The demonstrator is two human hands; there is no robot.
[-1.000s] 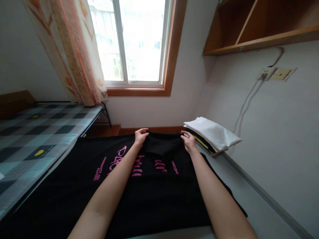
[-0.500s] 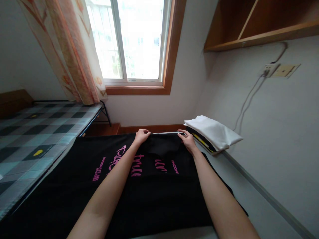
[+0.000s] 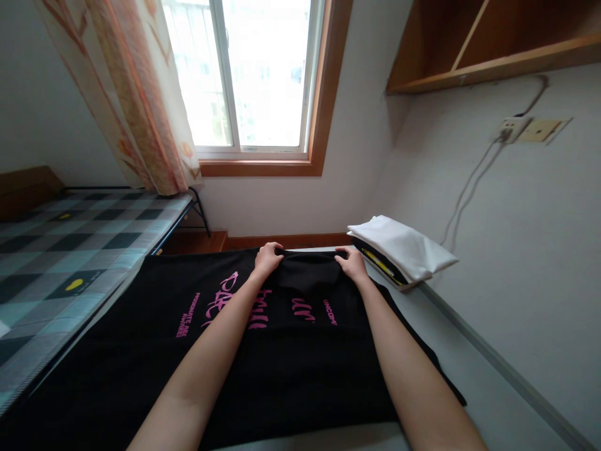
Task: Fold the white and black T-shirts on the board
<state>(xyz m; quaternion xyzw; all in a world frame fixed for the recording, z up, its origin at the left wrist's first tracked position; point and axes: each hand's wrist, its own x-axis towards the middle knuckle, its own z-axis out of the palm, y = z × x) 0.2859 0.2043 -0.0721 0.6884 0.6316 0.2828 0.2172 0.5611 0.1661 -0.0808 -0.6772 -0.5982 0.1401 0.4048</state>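
Observation:
A black T-shirt (image 3: 291, 363) with pink lettering lies spread flat on a pale surface in front of me. My left hand (image 3: 267, 258) is closed on the shirt's far edge, left of the middle. My right hand (image 3: 351, 264) pinches the same edge further right. Between the two hands the edge is bunched and lifted slightly off the surface. Both forearms stretch over the shirt.
A folded stack of clothes (image 3: 404, 250), white on top with black and yellow beneath, sits at the far right by the wall. A bed with a checked cover (image 3: 61, 250) stands on the left. Window (image 3: 248, 75), curtain (image 3: 136, 100) and wooden shelf (image 3: 488, 44) lie beyond.
The far edge was bunched a second ago, pulled flat and straight half a second ago, and is now gathered again with my hands a little closer together.

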